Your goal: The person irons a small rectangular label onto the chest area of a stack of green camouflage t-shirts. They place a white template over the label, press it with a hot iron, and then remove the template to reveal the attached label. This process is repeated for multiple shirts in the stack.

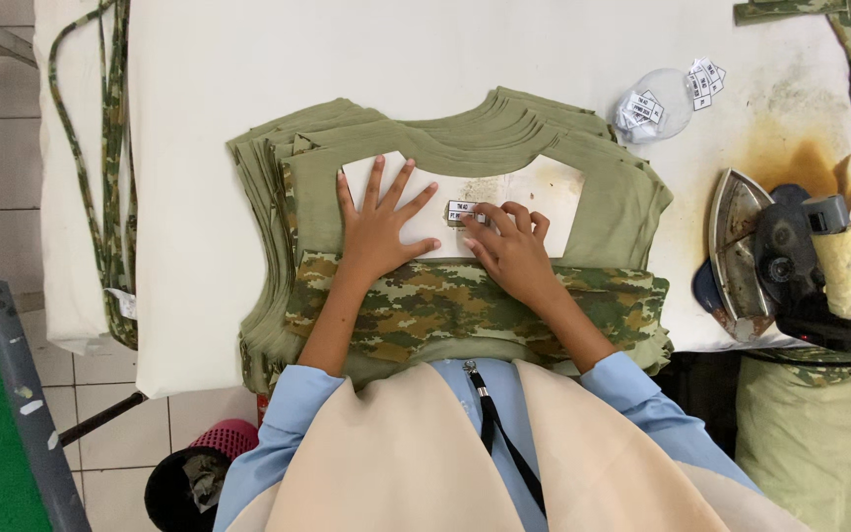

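A stack of olive green garment pieces (347,138) lies on a white padded table (248,59). On top sits a white card template (544,192) below the neckline, with a camouflage fabric band (445,300) across the lower part. My left hand (378,227) lies flat on the card with fingers spread. My right hand (511,244) has its fingers curled, fingertips pressing a small white label (461,210) onto the card.
A steam iron (790,261) rests on its side at the table's right edge, next to a brown scorch stain (790,148). A clear bag of small labels (657,103) lies at the upper right. Camouflage strips (110,167) hang at the left. A pink basket (229,438) stands on the floor.
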